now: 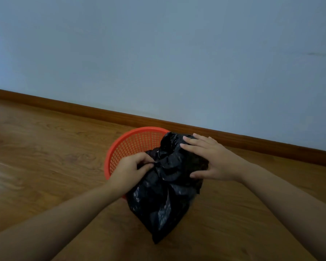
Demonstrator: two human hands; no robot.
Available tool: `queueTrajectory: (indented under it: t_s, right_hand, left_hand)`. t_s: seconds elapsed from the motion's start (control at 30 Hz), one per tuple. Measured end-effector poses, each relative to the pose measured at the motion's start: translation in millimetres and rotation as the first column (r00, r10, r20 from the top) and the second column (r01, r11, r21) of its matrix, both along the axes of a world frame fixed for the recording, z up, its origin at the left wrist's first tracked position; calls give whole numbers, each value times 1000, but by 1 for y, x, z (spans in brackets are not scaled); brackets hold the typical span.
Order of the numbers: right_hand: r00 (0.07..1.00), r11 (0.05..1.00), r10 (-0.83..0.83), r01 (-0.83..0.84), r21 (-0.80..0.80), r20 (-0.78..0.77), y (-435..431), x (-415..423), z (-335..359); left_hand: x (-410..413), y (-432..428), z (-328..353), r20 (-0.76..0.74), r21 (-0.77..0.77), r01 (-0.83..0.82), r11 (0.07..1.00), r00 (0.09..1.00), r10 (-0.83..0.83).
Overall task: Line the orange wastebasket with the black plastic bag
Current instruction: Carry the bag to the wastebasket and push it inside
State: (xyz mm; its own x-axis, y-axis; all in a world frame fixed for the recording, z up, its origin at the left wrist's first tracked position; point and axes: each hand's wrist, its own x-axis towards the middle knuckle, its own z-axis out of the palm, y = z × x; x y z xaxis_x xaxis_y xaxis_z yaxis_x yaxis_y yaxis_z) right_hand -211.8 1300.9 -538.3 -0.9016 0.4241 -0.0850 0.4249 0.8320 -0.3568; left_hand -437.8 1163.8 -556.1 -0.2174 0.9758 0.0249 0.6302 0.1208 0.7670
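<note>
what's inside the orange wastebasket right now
Part of the black plastic bag sits bunched in the orange wastebasket; the rest hangs outside. The left mesh wall is bare. The bag hides the bottom.

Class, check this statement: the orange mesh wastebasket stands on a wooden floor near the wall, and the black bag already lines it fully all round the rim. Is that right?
Not quite. The head view shows the black bag bunched over the right side of the orange mesh wastebasket, its left rim bare. The wooden floor and the wall are as stated.
</note>
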Motion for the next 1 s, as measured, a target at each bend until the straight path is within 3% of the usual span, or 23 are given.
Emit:
queueTrajectory:
  t_s: [0.2,0.43,0.53,0.6,0.67,0.77,0.83,0.9,1.0]
  right_hand:
    - [995,997,-6,-1,-72,-100,-6,-24,6]
    - [994,999,23,-27,-35,-110,-16,-59,-4]
    - [983,1000,16,-16,2,-185,-21,-68,-8]
    - [967,1000,8,-3,20,-254,-20,-74,-9]
    - [953,1000,-22,23,2,-301,-18,-81,-8]
    - [933,998,-66,67,-11,-353,-16,-97,-5]
    - [913,996,-87,83,-27,-398,-17,-110,-2]
    - [897,995,-91,62,-80,-433,-18,-121,1]
    - [924,996,-83,72,-43,-373,-14,-129,3]
  left_hand:
    - [-51,-2,11,80,-26,-270,962,959,272]
    - [-87,-7,1,-126,-43,-316,948,943,308]
    - [-96,-7,4,-121,-50,-316,947,944,308]
    - [-97,-7,15,-124,12,-343,939,932,342]
    - [-88,-6,35,-137,185,-352,918,915,379]
    - [-57,-8,69,-223,437,-161,885,934,280]
    - [-32,-7,78,-348,494,72,867,930,121]
    - [-11,-7,71,-458,452,266,852,888,-34]
    - [-11,-9,43,-586,260,312,914,803,-108]
